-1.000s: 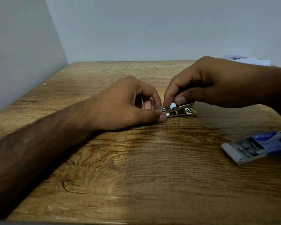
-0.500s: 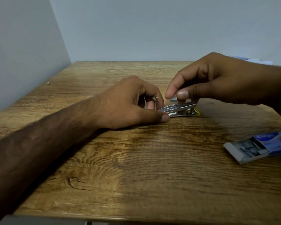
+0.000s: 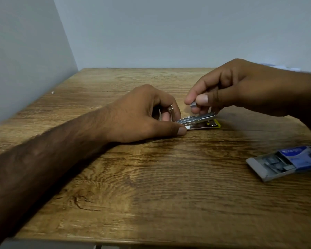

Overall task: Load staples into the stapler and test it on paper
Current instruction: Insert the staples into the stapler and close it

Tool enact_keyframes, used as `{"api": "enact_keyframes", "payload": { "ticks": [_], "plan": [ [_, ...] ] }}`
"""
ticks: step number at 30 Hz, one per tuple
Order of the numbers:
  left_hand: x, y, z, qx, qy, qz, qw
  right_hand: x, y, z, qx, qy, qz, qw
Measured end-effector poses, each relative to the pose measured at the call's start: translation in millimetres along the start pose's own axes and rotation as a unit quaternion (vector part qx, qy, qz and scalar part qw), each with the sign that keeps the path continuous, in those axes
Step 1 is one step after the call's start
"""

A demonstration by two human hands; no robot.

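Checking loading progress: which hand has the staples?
The right hand, pinching a staple strip above the stapler; the left hand only grips the stapler.

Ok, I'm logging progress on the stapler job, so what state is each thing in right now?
Stapler: lying on the table, strip not yet in it.
Left hand: grips the stapler's rear end.
Right hand: pinches a staple strip just above the stapler.
Staple box: slid open on the table, staples inside.
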State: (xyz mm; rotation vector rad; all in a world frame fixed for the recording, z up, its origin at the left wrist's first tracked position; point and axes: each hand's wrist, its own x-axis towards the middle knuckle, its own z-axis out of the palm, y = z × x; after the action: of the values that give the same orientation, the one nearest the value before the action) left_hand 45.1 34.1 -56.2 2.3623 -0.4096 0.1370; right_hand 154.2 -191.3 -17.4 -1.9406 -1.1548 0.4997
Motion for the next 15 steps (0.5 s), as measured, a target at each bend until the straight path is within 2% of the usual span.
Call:
{"api": "enact_keyframes", "payload": {
  "ticks": [5,15],
  "plan": [
    [-0.5,2.0,-0.8,0.006,-0.003,-0.001,1.0,-1.6,-3.8,-1.0,0.005,0.029,-0.036,0.999],
    [0.1,1.1,0.2,0.007,0.002,0.003,1.0,-2.4,-8.5,5.3,-0.013,-0.025,-0.033,0.999]
  ]
}}
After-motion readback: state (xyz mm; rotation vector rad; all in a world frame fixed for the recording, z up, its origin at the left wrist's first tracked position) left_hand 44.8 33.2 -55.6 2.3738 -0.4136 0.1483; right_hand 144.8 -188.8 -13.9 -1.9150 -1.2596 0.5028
